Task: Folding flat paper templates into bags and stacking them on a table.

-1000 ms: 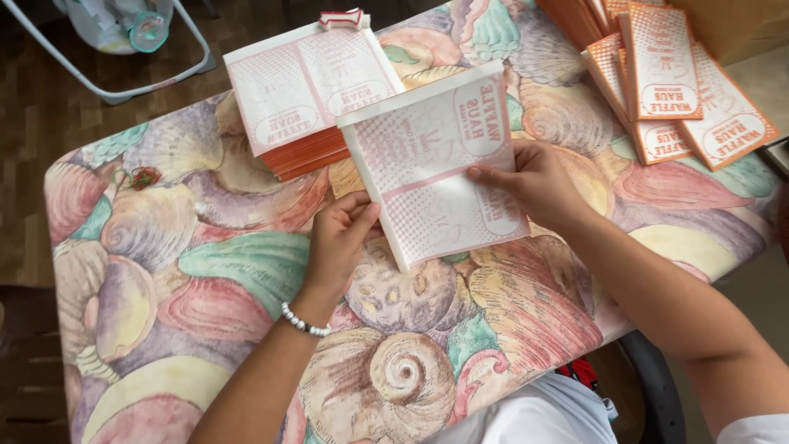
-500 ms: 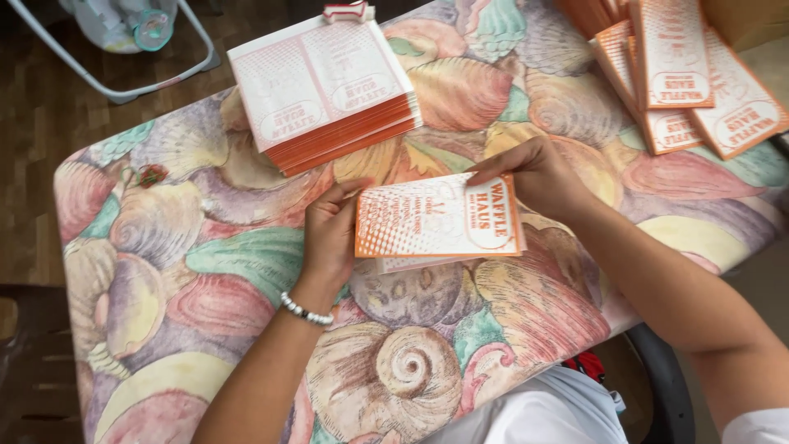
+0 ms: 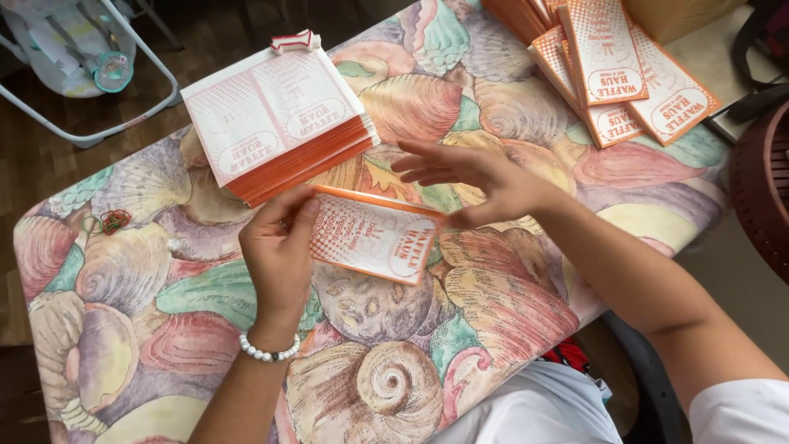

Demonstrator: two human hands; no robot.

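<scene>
Open room on the shell-patterned cushioned tabletop [image 3: 148, 271] toward its near-left edge; the far side is crowded by a stack of flat orange-and-white printed paper sheets [image 3: 275, 123] and a fan of folded orange paper sleeves [image 3: 616, 74]. The left hand [image 3: 279, 251] pinches the left end of a folded orange-and-white paper sleeve [image 3: 370, 238]. The right hand [image 3: 485, 181] hovers flat, fingers spread, thumb at its right edge. The sleeve sits mid-table, narrow, tilted slightly.

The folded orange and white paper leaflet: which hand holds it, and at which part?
The left hand pinches the folded orange and white paper leaflet at its left end. The right hand touches its right end with open fingers.
</scene>
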